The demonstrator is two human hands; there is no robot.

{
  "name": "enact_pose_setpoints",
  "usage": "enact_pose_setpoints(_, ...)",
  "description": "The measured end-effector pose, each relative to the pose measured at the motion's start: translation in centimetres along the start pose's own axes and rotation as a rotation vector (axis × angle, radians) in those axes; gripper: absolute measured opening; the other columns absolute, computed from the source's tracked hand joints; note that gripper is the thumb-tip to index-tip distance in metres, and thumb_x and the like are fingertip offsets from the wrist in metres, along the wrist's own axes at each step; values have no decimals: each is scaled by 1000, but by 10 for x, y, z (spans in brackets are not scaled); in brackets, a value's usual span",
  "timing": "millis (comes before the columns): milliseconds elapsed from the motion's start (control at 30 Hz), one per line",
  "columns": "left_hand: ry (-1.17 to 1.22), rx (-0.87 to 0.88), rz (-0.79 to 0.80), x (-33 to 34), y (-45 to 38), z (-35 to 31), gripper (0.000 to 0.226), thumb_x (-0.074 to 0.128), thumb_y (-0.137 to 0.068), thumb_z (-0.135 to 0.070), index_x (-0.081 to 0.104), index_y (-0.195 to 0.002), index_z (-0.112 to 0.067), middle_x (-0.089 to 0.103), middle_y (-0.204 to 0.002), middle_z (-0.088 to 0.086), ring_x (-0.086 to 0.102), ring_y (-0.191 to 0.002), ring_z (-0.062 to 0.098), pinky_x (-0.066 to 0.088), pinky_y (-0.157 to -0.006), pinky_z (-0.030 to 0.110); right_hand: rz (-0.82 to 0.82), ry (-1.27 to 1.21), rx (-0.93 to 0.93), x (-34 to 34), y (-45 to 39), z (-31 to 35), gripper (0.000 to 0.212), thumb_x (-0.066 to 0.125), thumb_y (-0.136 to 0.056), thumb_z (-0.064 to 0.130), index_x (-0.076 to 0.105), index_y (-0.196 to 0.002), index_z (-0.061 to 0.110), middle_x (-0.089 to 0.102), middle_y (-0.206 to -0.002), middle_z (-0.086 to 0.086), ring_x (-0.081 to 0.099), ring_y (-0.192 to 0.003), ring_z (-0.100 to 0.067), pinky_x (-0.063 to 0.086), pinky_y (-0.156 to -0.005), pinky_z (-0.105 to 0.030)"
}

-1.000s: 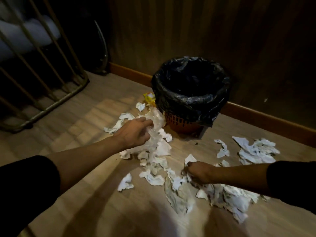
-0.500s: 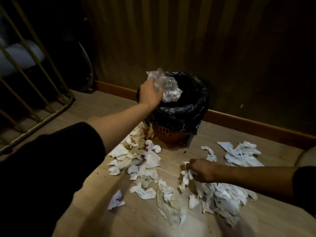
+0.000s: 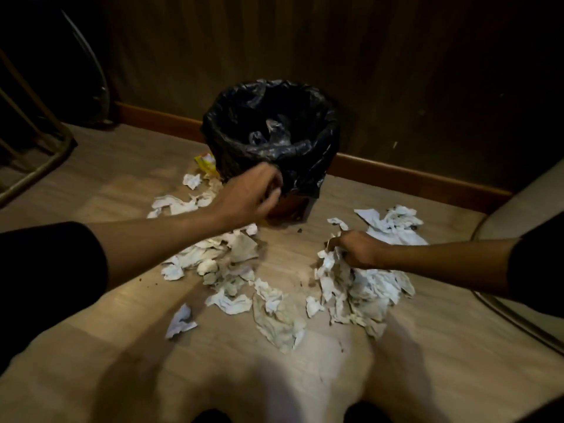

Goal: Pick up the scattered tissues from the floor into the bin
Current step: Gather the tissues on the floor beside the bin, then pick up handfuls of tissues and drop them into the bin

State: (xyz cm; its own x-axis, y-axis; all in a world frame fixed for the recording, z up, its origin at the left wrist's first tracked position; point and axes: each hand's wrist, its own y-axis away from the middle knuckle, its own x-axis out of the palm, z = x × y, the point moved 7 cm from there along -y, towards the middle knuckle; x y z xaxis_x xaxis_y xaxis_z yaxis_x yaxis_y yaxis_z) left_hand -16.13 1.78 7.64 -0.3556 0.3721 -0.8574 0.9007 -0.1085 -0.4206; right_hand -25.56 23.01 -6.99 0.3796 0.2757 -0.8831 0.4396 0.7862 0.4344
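Note:
The bin [image 3: 317, 148], lined with a black bag, stands on the wooden floor against the wall, with crumpled clear plastic [image 3: 268, 134] lying inside it. Crumpled white tissues are scattered in front: one heap at left [image 3: 213, 257], one at right [image 3: 363, 285], more at far right [image 3: 393, 224]. My left hand [image 3: 250, 195] hovers in front of the bin's near side, fingers loosely curled and holding nothing. My right hand [image 3: 354, 247] is down on the right heap, fingers closed on tissues.
A yellow wrapper [image 3: 206, 163] lies left of the bin. A metal frame [image 3: 36, 166] stands at the far left and a curved chair edge [image 3: 515, 215] at the far right. A wooden skirting board [image 3: 412, 178] runs along the dark wall.
My left hand lifted a crumpled clear wad from the floor to the bin, dropped it inside, and has come back down empty. My right hand has stayed gathering tissues on the right heap.

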Motion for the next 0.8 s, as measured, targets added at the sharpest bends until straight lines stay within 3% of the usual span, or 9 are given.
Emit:
enact_pose_setpoints(100,-59,77,340,58,45,-21,27,48,-95,-34,50,-117,-18,53,-107,2,59,-80,21,51,-66,39,29,90,-12,13,-1,-5,48,60,-81,6,62,-124,28,57,-121,-12,60,-110,-34,53,-87,-39)
enact_pose_setpoints(233,-90,109,788,123,102,-40,43,55,-93,-37,43,-133,-29,45,-131,3,62,-86,21,55,-74,36,126,220,-89,22,-1,-2,31,59,-87,8,67,-116,18,53,-119,-10,62,-100,-28,43,-73,-28)
enact_pose_setpoints(333,-93,171,997,157,133,-52,63,64,-87,-45,36,-142,-34,33,-145,6,58,-108,28,54,-81,39,167,248,-136,34,1,-2,30,61,-85,21,63,-114,16,51,-122,-12,61,-96,-28,50,-75,-32)
enact_pose_setpoints(400,-108,184,1110,175,152,-51,78,70,-82,-47,28,-147,-38,21,-154,11,48,-125,33,51,-91,43,178,250,-187,44,2,1,42,63,-83,39,57,-116,13,48,-121,-12,58,-95,-27,52,-76,-33)
enact_pose_setpoints(500,-145,230,1184,191,170,-46,87,76,-77,-42,25,-148,-42,11,-158,13,37,-134,35,47,-100,46,170,251,-277,55,0,13,73,64,-81,59,42,-129,9,43,-123,-13,52,-102,-27,51,-80,-35)
enact_pose_setpoints(600,-122,234,1178,201,174,-38,67,71,-84,-34,36,-141,-36,22,-153,14,45,-128,33,51,-95,45,187,190,-312,68,-7,20,82,62,-81,64,28,-139,16,41,-129,-13,50,-103,-25,52,-86,-39)
enact_pose_setpoints(700,-59,217,1087,204,163,-32,39,62,-91,-36,51,-125,-24,39,-137,12,55,-112,29,55,-85,42,245,121,-331,73,-3,25,83,63,-86,52,19,-152,28,33,-149,-16,47,-125,-37,45,-104,-48)
enact_pose_setpoints(800,-48,156,1069,208,154,-20,39,65,-89,-36,59,-119,-12,50,-122,13,58,-101,30,54,-81,41,264,146,-352,74,-2,28,71,63,-91,34,28,-152,25,35,-150,-18,45,-130,-40,41,-106,-48)
